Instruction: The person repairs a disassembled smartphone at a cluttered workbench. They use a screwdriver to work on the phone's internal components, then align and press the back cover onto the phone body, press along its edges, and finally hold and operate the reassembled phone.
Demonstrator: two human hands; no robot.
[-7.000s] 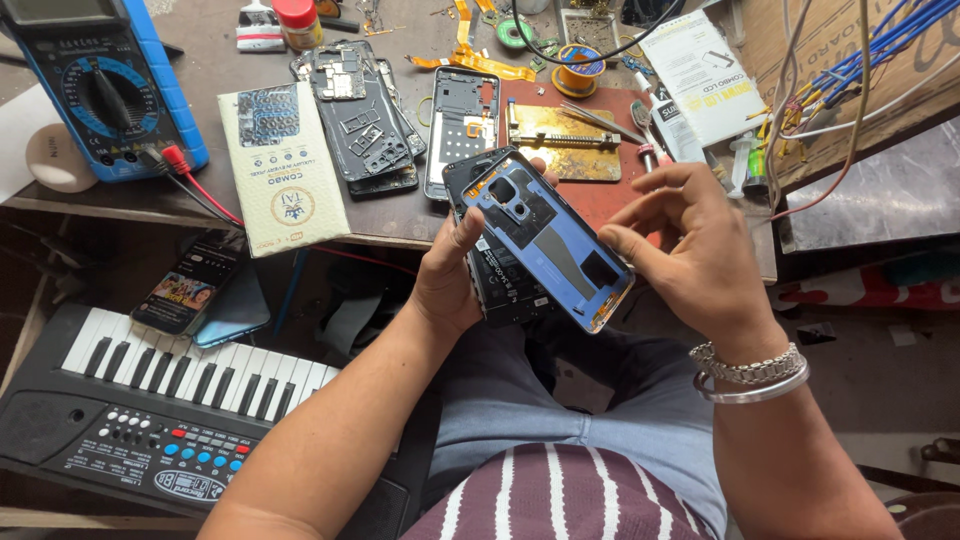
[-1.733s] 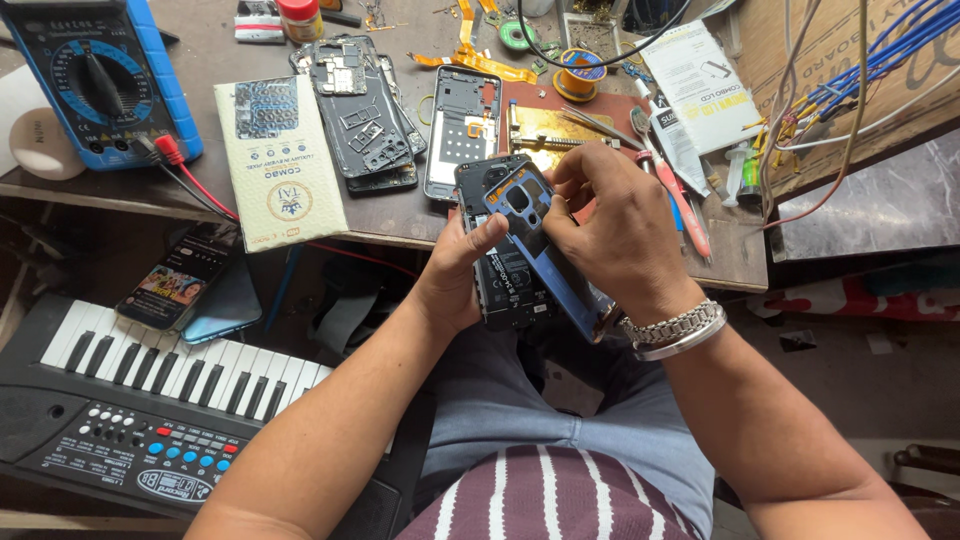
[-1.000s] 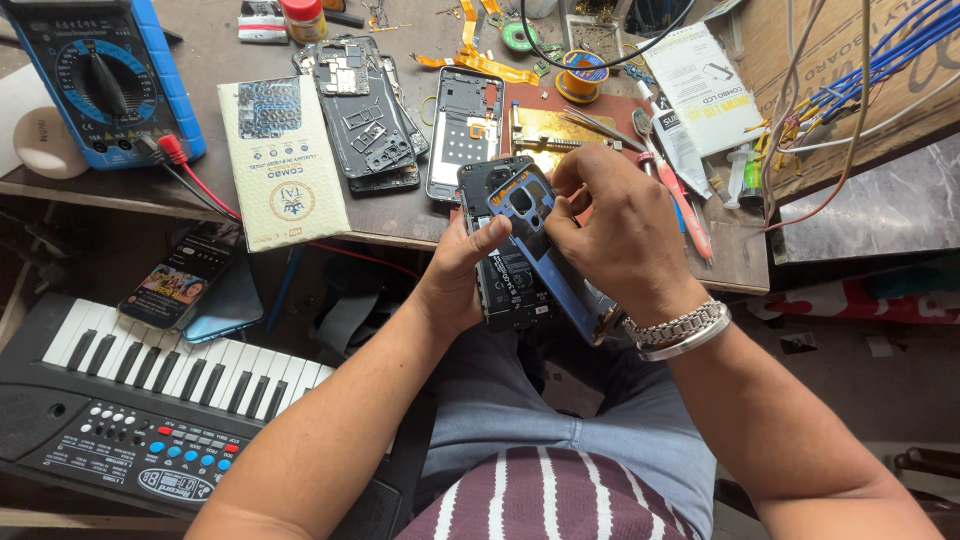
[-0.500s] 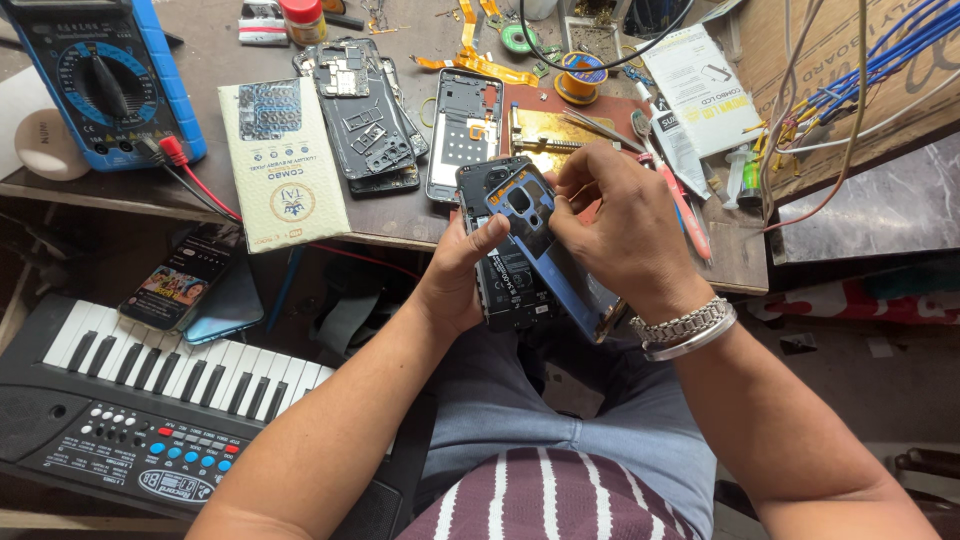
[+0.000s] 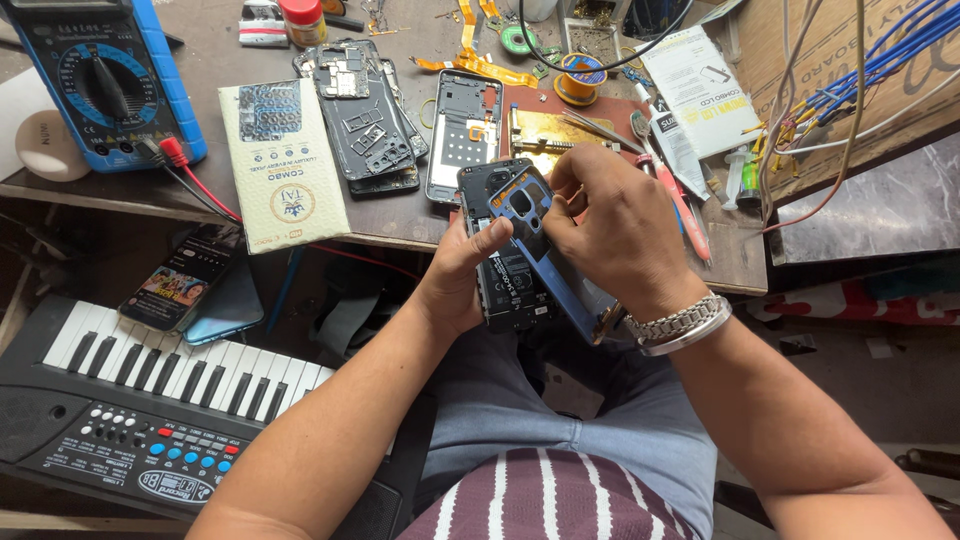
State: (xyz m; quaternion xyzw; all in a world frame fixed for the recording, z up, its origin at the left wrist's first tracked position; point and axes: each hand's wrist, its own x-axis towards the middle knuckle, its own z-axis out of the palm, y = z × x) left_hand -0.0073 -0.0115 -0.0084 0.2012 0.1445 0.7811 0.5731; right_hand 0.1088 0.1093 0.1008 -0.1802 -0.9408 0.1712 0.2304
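Left hand (image 5: 455,285) grips the opened smartphone (image 5: 505,275) while right hand (image 5: 610,235) holds its blue back cover (image 5: 545,245) part-lifted, one end not yet detached.

On the worktop (image 5: 400,225), the multimeter (image 5: 105,80) lies far left of the opened phone frame (image 5: 462,140), the keyboard (image 5: 150,400) below.

Blue back cover (image 5: 545,250) now upended (edge-on)

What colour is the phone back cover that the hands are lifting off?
Blue, with a dark camera cutout; the back cover shows best in the head view, its only view.
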